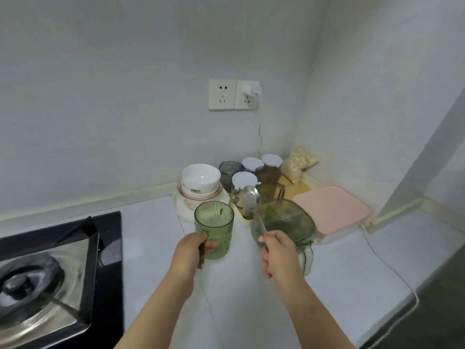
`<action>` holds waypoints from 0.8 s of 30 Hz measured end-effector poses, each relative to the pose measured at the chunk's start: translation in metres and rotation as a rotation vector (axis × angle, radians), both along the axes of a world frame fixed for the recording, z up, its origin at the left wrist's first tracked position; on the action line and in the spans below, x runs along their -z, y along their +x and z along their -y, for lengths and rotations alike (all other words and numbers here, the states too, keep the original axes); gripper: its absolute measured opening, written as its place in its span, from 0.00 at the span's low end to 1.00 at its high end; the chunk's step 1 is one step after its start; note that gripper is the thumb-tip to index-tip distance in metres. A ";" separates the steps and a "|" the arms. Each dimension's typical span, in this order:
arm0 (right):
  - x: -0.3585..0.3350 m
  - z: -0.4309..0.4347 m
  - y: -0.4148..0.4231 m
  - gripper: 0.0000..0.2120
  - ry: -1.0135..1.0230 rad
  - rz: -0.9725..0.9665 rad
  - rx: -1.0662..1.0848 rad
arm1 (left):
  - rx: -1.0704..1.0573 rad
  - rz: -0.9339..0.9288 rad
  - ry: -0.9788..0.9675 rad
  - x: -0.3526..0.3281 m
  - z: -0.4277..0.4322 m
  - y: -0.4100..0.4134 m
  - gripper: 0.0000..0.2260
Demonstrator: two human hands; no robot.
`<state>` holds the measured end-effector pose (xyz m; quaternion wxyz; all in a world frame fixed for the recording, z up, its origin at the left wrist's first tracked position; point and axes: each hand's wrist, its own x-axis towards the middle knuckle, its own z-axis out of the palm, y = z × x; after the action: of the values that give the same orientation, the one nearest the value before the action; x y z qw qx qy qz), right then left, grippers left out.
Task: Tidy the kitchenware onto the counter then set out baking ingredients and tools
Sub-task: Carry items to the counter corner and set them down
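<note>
My left hand (191, 250) grips a ribbed green cup (214, 227) by its handle, just above the white counter (156, 235). My right hand (276, 253) pinches the handle of a metal spoon (253, 200), whose bowl points up and away. The spoon stands over a green lidded pitcher (284, 220) on the counter, right of the cup. White bowls (200, 181) sit stacked on a plate (181, 205) behind the cup.
Several jars with white lids (245, 180) stand in the corner beside a bag of flakes (299, 159). A pink-lidded box (332, 207) lies at the right. A gas stove (50, 268) fills the left. Wall sockets (234, 94) hang above, with a cord running down.
</note>
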<state>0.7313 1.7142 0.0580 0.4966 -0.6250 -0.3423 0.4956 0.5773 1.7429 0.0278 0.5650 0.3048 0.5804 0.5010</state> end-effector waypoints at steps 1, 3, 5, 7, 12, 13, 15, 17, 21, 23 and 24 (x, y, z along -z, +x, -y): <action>-0.001 -0.012 0.009 0.09 0.005 0.009 -0.023 | -0.019 -0.002 -0.004 0.002 -0.008 0.008 0.12; -0.001 -0.034 0.023 0.09 0.004 0.024 -0.079 | -0.050 -0.012 -0.016 0.005 -0.022 0.021 0.13; 0.002 -0.053 0.033 0.10 -0.013 0.024 -0.129 | -0.072 -0.028 -0.034 0.006 -0.030 0.032 0.13; 0.005 -0.067 0.038 0.10 -0.024 0.016 -0.173 | -0.092 -0.047 -0.054 0.011 -0.034 0.039 0.13; 0.011 -0.087 0.039 0.08 -0.036 0.042 -0.255 | -0.114 -0.091 -0.055 0.019 -0.037 0.040 0.12; 0.012 -0.089 0.038 0.08 -0.039 0.057 -0.272 | -0.113 -0.087 -0.054 0.019 -0.037 0.039 0.12; 0.013 -0.093 0.038 0.07 -0.033 0.068 -0.294 | -0.105 -0.089 -0.041 0.019 -0.037 0.040 0.13; 0.014 -0.095 0.039 0.07 -0.030 0.067 -0.300 | -0.097 -0.109 -0.035 0.019 -0.038 0.039 0.13; 0.018 -0.096 0.037 0.06 -0.028 0.064 -0.308 | -0.062 -0.183 -0.048 0.021 -0.039 0.037 0.14; 0.019 -0.095 0.035 0.06 -0.031 0.043 -0.311 | -0.038 -0.231 -0.051 0.021 -0.040 0.036 0.14; 0.020 -0.094 0.034 0.06 -0.032 0.036 -0.316 | -0.030 -0.249 -0.051 0.021 -0.041 0.037 0.14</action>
<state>0.7650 1.8087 0.0383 0.3961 -0.5799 -0.4372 0.5618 0.6144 1.7842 0.0072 0.4886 0.3416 0.6632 0.4525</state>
